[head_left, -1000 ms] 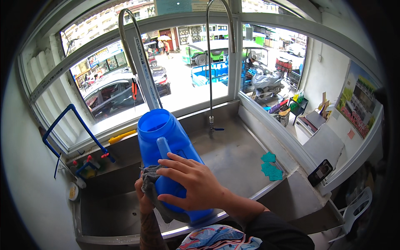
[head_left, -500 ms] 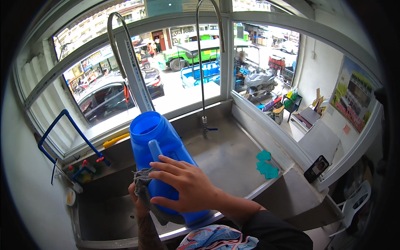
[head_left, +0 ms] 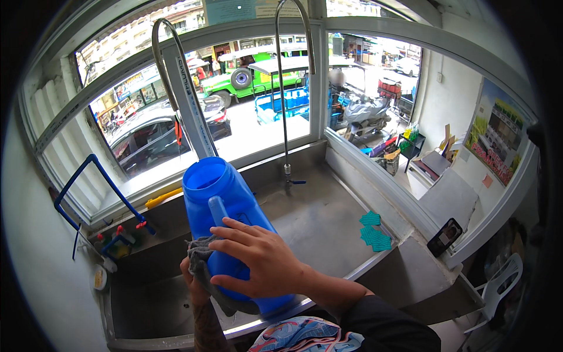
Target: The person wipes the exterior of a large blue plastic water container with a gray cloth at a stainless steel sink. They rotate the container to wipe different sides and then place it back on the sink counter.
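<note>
A large blue plastic jug [head_left: 227, 179] with a wide uncapped mouth and a moulded handle rests tilted across the sink, its mouth facing away from me. My left hand [head_left: 192, 280] is at the jug's left side, gripping a grey cloth [head_left: 202, 258] pressed against it; most of those fingers are hidden by the cloth. Across the jug's upper side lies my right hand [head_left: 264, 258], fingers spread just below the handle, with fingertips at the cloth's edge.
Around the jug is a steel sink [head_left: 328, 220] with two tall gooseneck faucets [head_left: 284, 117] at the back. Green stickers [head_left: 375, 232] sit by the right ledge, near a propped phone [head_left: 444, 237]. Blue pipe [head_left: 94, 161] runs along the left wall. A white chair [head_left: 501, 284] stands lower right.
Both hands, the cloth and the jug look almost unmoved. Outside the window, the green vehicle has shifted to the left.
</note>
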